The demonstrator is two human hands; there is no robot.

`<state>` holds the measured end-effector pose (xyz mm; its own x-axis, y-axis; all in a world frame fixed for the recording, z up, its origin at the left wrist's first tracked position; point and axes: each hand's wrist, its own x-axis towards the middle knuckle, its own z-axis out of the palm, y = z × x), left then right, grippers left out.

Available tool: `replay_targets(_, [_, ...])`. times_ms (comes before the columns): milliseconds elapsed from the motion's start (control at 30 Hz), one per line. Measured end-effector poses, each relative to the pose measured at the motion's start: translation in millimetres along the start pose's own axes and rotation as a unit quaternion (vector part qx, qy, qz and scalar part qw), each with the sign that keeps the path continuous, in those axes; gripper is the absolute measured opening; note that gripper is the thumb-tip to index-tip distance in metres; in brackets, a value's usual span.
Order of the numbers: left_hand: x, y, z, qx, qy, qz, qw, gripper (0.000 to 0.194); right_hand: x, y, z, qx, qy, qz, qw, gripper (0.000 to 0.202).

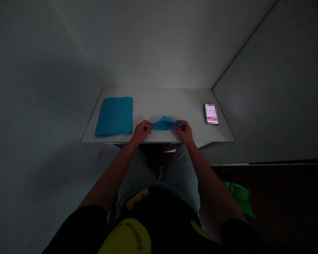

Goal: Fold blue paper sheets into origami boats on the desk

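Observation:
A folded piece of blue paper (163, 124) is held near the front edge of the white table, with a raised point at its back and two narrow ends. My left hand (142, 131) pinches its left end between thumb and fingers. At the other end, my right hand (184, 132) grips the right tip, thumb below and fingers above. To the left of my left hand lies a stack of blue paper sheets (114, 116), flat on the table.
The white table (172, 100) stands against a wall at the back and a panel on the right. A phone-like object with a blurred bright screen (211, 114) lies at the table's right. Below, on the dark floor to the right, is a green plastic object (238, 195).

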<state>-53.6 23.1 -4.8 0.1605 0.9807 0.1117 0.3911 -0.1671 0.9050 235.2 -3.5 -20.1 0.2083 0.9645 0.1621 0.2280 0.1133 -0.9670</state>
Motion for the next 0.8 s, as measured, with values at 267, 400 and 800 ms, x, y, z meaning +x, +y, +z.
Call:
replay_targets(267, [-3,-1,4.7,0.077,-0.048,0.066,0.994,0.024,9,-21,31,-0.112,-0.047,-0.121,0.985,0.029])
replay_targets(400, [-4,-4,6.3,0.092,-0.017,0.08,0.992,0.027,13,-24,34,-0.229,-0.163,-0.204,0.938,0.037])
replay_targets(800, [0,-3,6.5,0.162,-0.055,0.112,0.979,0.011,3,5,1,-0.296,-0.167,-0.209,0.917,0.031])
